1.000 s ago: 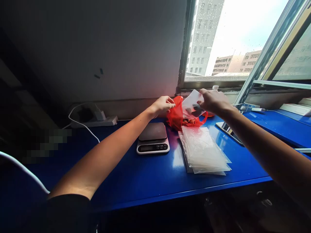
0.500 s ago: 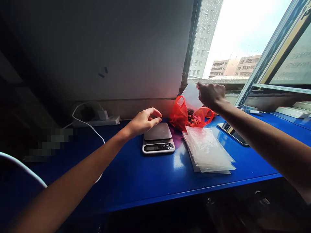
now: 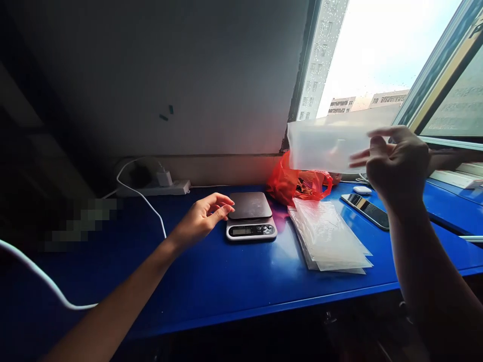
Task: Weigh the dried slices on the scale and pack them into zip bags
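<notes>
My right hand (image 3: 398, 163) is raised at the right, gripping one end of a translucent plastic bag (image 3: 324, 146). The bag stretches flat to the left, in front of the window and above a red carrier bag (image 3: 281, 181). Loosely curled and with nothing in it, my left hand (image 3: 199, 218) hovers at the left edge of a kitchen scale (image 3: 251, 229). A gap shows between its thumb and fingers. Right of the scale lies a stack of clear plastic bags (image 3: 328, 236). Dark reddish bits show inside the red bag's opening.
A phone (image 3: 366, 211) lies right of the stack, with a small white case (image 3: 362, 190) behind it. A power strip (image 3: 151, 189) with a plugged-in charger and white cable (image 3: 141, 196) runs along the wall. The blue table's front edge (image 3: 279, 306) is nearest me.
My right hand has swung right and nearer, bringing the plastic bag from a slant above the red bag to level. My left hand has drawn back left and down from above the scale.
</notes>
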`<action>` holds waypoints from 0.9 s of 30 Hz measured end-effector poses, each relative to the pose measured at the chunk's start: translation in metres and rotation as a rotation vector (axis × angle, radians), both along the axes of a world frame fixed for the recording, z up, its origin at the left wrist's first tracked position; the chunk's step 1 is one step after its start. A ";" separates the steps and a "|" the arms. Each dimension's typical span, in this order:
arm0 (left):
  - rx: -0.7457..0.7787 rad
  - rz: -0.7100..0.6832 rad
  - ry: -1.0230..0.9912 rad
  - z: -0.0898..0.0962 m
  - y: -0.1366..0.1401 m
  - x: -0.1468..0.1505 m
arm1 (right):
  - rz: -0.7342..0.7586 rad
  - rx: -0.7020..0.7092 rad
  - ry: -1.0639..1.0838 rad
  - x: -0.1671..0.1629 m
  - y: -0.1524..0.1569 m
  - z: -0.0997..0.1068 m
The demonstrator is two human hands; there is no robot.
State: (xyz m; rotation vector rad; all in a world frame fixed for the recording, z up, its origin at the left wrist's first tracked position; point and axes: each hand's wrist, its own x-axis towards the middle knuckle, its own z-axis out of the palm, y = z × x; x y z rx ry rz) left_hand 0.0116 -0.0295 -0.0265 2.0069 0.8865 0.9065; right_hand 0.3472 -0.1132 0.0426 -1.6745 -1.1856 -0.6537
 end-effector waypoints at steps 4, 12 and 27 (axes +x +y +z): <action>-0.054 -0.112 -0.133 -0.014 0.006 0.001 | 0.484 -0.018 0.328 -0.061 0.002 -0.022; -0.394 0.166 -0.485 -0.029 0.032 -0.023 | 0.908 -0.135 0.686 -0.127 0.037 -0.079; -0.361 0.257 -0.617 -0.021 0.043 -0.026 | 1.213 -0.298 0.921 -0.146 0.026 -0.102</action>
